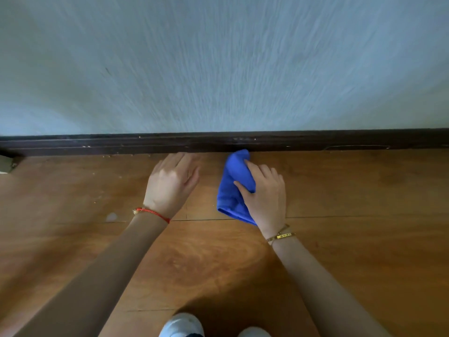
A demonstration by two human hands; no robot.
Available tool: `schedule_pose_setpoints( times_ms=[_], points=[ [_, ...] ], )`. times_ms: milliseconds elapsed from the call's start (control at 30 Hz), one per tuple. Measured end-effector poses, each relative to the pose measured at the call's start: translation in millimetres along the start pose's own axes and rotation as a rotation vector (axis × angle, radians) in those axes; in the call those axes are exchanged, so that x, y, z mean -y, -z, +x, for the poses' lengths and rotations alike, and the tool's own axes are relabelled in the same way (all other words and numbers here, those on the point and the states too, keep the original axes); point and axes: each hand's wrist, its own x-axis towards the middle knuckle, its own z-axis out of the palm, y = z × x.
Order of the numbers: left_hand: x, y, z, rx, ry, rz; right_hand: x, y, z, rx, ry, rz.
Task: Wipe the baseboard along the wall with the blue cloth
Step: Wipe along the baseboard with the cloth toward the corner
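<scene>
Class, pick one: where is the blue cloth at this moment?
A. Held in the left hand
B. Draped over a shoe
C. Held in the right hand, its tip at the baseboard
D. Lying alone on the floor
C: the right hand grips the blue cloth, whose top end meets the dark baseboard.

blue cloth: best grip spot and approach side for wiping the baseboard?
Grip the bunched middle of the blue cloth from above and from the right, as the right hand does now. That probably leaves its far end free, which meets the baseboard. The left hand holds nothing.
</scene>
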Motion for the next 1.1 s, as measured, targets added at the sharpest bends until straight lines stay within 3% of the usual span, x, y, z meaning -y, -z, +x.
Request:
schedule_pose_setpoints(
  times_ms=[133,433,567,767,933,1100],
  points=[
    [4,-7,9,-0.014,0.003,-0.008,-1,2,10,-0.144,-0.090,0.070],
    [7,-21,25,-0.123,0.041,0.055,6,-15,27,-0.230,-0.143,0.011],
    [8,-18,19,-0.152,0.042,0.075,-14,-6,24,-0.352,-0.344,0.064],
    [10,-20,16,-0.241,0.061,0.160,-2,-15,33,-0.333,-0.348,0.103],
    [-3,-32,17,-0.278,0.136,0.104,-8,-12,35,-0.311,-0.196,0.073],
    [-4,-34,-10,-0.182,0.206,0.020,-32,-1,31,-0.360,-0.372,0.070]
  ],
)
